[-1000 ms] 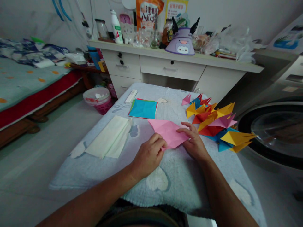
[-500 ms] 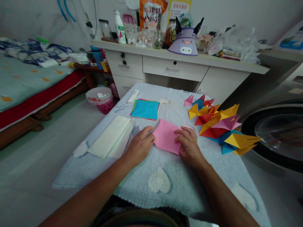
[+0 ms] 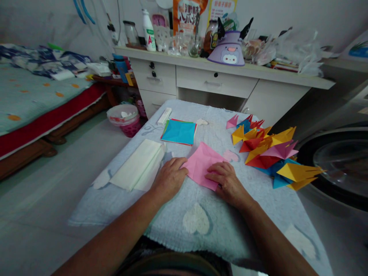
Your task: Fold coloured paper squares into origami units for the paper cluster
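The pale-blue cloth (image 3: 172,216) lies beneath the fingers (image 3: 217,168), folded paper figures (image 3: 262,148) to their right, the pink sheet (image 3: 200,164) between — left hand (image 3: 169,178) with fingers together at one corner, pinch unclear; right hand (image 3: 227,179) slightly spread on top. Uneven pulling could wrinkle it.

On the surface (image 3: 172,218), a paper sheet (image 3: 199,163) is placed before a paper stack (image 3: 178,131), flanked by a folded sheet (image 3: 138,163) on the left and paper figures (image 3: 267,149) on the right; a bin (image 3: 130,129) is set between bed (image 3: 37,88) and surface.
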{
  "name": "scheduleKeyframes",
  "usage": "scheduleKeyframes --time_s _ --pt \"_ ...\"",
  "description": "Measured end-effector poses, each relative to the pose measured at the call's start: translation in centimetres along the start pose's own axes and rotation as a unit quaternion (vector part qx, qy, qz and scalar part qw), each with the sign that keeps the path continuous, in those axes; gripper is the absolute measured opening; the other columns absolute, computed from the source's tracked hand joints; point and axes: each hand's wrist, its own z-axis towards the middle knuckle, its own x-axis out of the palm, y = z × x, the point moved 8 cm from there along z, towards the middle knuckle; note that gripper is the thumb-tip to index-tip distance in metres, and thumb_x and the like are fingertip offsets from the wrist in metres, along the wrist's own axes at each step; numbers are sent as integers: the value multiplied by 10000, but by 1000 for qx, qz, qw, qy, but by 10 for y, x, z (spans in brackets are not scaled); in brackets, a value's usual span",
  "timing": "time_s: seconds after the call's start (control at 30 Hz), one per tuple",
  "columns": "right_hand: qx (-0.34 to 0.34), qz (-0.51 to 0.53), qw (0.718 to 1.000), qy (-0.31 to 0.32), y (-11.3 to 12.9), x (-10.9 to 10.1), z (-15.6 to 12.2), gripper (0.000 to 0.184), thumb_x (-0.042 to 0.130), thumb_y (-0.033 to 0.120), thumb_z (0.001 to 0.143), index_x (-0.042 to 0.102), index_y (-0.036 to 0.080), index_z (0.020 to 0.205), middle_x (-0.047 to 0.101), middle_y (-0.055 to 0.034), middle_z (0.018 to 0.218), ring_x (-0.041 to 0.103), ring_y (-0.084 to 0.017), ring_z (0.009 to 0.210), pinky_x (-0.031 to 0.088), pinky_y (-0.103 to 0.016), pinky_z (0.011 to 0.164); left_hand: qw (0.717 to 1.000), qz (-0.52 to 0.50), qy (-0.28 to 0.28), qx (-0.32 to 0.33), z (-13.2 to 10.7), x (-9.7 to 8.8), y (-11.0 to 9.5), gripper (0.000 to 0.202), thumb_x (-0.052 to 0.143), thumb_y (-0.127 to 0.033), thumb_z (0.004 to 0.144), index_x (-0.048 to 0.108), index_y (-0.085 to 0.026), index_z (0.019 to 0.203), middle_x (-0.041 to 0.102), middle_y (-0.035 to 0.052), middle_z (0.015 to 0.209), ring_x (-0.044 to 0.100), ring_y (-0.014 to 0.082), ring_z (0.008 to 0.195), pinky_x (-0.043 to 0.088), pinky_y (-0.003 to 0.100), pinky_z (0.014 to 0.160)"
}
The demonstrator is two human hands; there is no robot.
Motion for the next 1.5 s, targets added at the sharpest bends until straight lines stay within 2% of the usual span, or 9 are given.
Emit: scheduleKeyframes --time_s 0.13,0.23,0.43,0.63,0.9,1.07,1.2,1.5 --pt "-12 15 1000 -13 0 0 0 314 566 125 803 717 225 1060 674 -102 1118 581 -258 1057 415 -459 939 1000 -26 -3 -8 -1 -2 -1 160 556 -108 861 674 -180 941 579 91 1207 522 252 1115 463 441 973" --pt "-16 23 999 -25 -1 0 0 320 537 117 829 712 233 1070 684 -97 1105 597 -250 1049 442 -450 922 999 -49 -12 -6 -1 -5 -3 284 590 -83 809 658 -199 1059 559 93 1241 492 259 1169 439 457 1003" --pt "-21 56 997 -37 -3 -6 -2 294 523 136 852 693 218 1078 697 -96 1068 629 -236 1005 495 -425 873 999 -40 -24 -1 5 -2 1 150 595 -145 860 721 -223 890 573 71 1199 505 247 1122 459 448 962" --pt "26 56 998 -15 -11 -9 0 161 532 197 908 689 205 939 690 -82 943 628 -219 900 492 -399 825 999 -44 -18 -13 6 1 6 151 578 -166 885 717 -220 862 591 52 1143 512 228 1084 461 429 950" --pt "77 92 993 7 -14 -6 1 154 548 274 911 660 207 829 635 -70 890 579 -215 849 467 -389 791 995 -92 11 -39 4 4 10 74 605 -164 858 673 -194 849 572 52 1101 513 221 1077 450 422 966" --pt "134 86 987 -22 -25 -1 -2 141 562 284 900 646 188 842 628 -95 960 559 -235 915 447 -410 835 992 -107 15 -59 5 6 12 64 595 -167 868 654 -186 857 571 53 1069 517 216 1055 453 410 950" --pt "170 63 983 -36 -31 1 -4 212 601 295 872 610 182 692 618 -106 1026 544 -249 979 418 -417 879 993 -92 11 -70 6 5 12 77 566 -163 880 629 -182 840 573 49 1013 515 212 1016 451 401 930" --pt "228 5 972 -58 -44 5 -7 289 643 328 826 540 190 594 611 -93 980 543 -245 939 393 -407 877 994 -40 8 -104 7 9 14 74 565 -182 878 603 -180 814 554 47 964 511 212 964 456 388 882"
